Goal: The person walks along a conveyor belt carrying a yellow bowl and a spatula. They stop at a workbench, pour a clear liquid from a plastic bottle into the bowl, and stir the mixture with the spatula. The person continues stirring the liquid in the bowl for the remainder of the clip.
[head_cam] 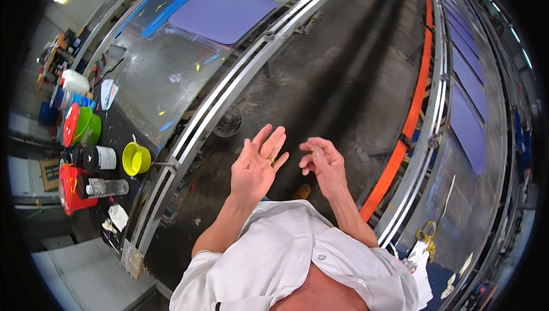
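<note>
My left hand is held palm up in front of my white shirt, fingers spread, with a gold ring on one of them. Nothing lies in that palm. To its right, my right hand is raised with its fingers loosely curled and slightly apart; I see nothing in it. Both hands hang over the dark aisle floor, apart from each other and touching nothing. The metal rail of the left table is nearest my left hand, and an orange beam runs to the right of my right hand.
Purple sheets lie on the left table; more purple panels lie on the right one. A yellow pot, a clear bottle, a green bucket and a red bucket stand at left. A round bucket sits below the rail.
</note>
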The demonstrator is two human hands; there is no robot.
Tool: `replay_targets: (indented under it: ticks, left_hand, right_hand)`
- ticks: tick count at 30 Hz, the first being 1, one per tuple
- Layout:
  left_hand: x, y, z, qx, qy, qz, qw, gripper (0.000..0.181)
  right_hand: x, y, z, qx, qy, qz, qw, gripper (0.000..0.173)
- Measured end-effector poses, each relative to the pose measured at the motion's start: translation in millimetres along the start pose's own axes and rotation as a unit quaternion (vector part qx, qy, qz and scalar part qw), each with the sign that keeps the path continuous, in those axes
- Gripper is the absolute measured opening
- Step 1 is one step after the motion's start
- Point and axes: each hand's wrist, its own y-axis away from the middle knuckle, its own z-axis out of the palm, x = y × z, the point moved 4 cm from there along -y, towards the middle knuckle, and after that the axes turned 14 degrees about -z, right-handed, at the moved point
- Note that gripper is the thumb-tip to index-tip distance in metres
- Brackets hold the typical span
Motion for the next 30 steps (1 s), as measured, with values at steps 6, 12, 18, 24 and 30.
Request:
replay_targets:
  ticks: [6, 12, 18, 24, 30]
  left_hand:
    - [-24.6, 1.4, 16.2, -0.093, -0.143, 0.037, 0.985, 0.067]
    - [-40.8, 7.3, 17.4, -0.078, -0.317, 0.08, 0.942, 0.078]
    - [-47.0, 11.1, 18.1, -0.064, -0.352, 0.102, 0.928, 0.089]
    - [-43.4, 11.1, 18.3, -0.092, -0.208, 0.034, 0.973, 0.089]
    - [-37.1, 8.5, 13.2, -0.135, -0.041, -0.005, 0.99, 0.082]
  right_hand:
    - [-16.0, -6.1, 42.8, 0.007, -0.099, 0.001, 0.995, 0.036]
    - [-10.9, -4.9, 47.4, -0.001, -0.08, 0.031, 0.996, 0.021]
    - [-13.6, -10.4, 57.2, 0.007, -0.007, 0.041, 0.999, 0.034]
    - [-11.4, -17.3, 50.4, 0.036, -0.034, 0.093, 0.994, 0.044]
    - [-12.2, -12.2, 50.4, -0.011, -0.095, 0.052, 0.994, 0.037]
